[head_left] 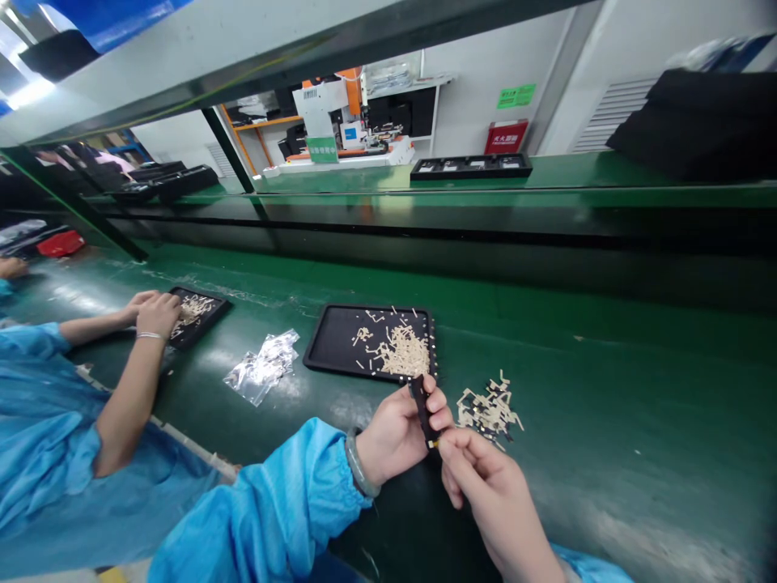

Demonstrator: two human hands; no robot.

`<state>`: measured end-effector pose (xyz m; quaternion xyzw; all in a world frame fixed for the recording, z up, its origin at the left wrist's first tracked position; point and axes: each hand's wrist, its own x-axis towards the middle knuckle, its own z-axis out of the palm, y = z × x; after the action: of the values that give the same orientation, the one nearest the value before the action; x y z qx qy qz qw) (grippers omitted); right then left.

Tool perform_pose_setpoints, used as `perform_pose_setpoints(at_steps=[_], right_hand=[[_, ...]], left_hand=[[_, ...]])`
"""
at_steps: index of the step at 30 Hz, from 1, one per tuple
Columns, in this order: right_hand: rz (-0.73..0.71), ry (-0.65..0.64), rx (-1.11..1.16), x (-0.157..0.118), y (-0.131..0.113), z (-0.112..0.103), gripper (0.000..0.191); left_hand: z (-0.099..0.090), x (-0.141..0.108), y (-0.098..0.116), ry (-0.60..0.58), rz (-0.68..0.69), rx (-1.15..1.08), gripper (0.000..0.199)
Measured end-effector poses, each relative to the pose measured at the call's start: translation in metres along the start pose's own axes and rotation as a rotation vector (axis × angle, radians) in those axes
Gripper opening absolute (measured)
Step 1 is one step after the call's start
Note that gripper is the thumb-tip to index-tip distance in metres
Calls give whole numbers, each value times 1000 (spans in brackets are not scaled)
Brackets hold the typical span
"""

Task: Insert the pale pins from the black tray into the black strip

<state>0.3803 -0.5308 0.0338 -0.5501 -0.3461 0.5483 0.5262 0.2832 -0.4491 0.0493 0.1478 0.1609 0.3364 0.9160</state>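
Black strip [420,409] in left hand [392,433], red box [506,137] lettered 灭火器箱

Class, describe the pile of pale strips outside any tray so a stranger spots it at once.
On the green tabletop, find the black tray near the middle. The pile lies right of it, beyond the person's right hand. Unlike the heap inside the tray, it sits directly on the tabletop, mixed pale and dark.

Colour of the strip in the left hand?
The strip is mostly black; best in head view.
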Motion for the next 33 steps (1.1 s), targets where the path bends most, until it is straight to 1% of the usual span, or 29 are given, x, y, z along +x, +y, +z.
perform_pose_setpoints(at_steps=[12, 21, 26, 33], right_hand=[[-46, 4, -38, -1, 2, -3, 31], [-104, 38, -119, -3, -1, -2, 29], [-122, 53, -152, -3, 0, -2, 26], [-159, 41, -182, -6, -2, -1, 24]], left_hand=[[1, -1, -1, 8, 6, 4, 18], [-1, 0, -2, -5, 19, 4, 9], [-1, -1, -3, 15, 14, 17, 12], [1, -1, -2, 40, 13, 27, 16]])
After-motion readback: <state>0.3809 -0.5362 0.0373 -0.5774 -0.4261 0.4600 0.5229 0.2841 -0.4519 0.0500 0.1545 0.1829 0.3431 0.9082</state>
